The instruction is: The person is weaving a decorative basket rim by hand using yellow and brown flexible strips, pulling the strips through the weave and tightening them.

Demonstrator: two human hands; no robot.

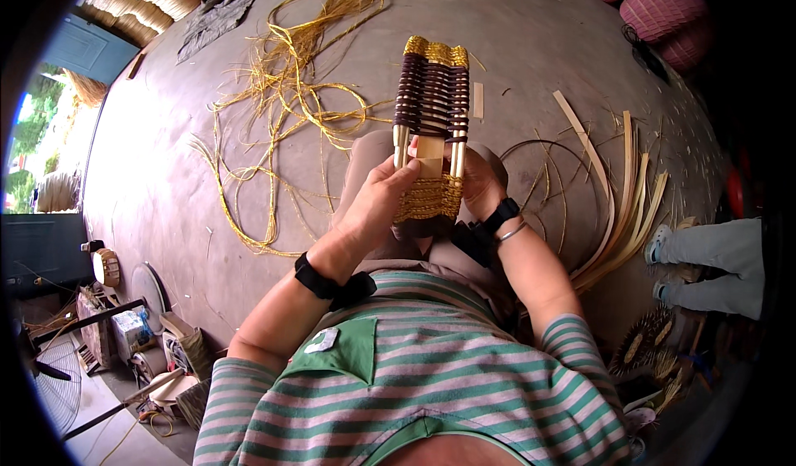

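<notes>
Above my lap I hold a long woven piece, made of pale strips bound with dark brown cord, with shiny gold weaving at its far and near ends. My left hand grips its left side, with the thumb on a flat pale strip in the unwoven middle gap. On the right edge, my right hand is closed round the piece, its fingers partly hidden behind it. Bare pale rods show along both sides of the gap.
Loose gold cord lies tangled on the floor ahead and left. Long pale strips curve across the floor at right. Pink woven baskets stand far right. Another person's legs are at the right edge; a fan stands lower left.
</notes>
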